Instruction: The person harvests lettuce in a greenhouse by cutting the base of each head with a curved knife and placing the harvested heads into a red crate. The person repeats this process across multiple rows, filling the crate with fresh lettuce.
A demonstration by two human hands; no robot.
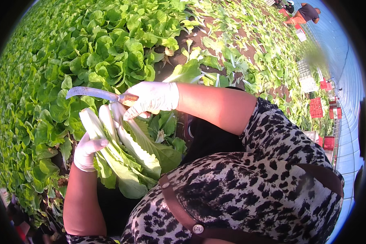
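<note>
My left hand (pixel 88 151), in a thin white glove, grips a bunch of leafy greens (pixel 122 158) by its pale stalks, the thumb lying across them. The cut white bases point up and left, and the green leaves hang towards my lap. My right hand (pixel 154 96), gloved too, holds the wooden handle of a curved harvesting knife (pixel 93 92). The stained blade points left, above the stalk bases. The right thumb and fingers also touch the bunch's nearest stalk; whether they pinch it I cannot tell.
Dense standing greens (pixel 79 52) fill the left. Trimmed leaves (pixel 228 58) litter the soil to the upper right. Red crates (pixel 316 107) and white crates (pixel 307 76) line the right side by a plastic greenhouse wall (pixel 348 82). Another person (pixel 306 13) bends at the top right.
</note>
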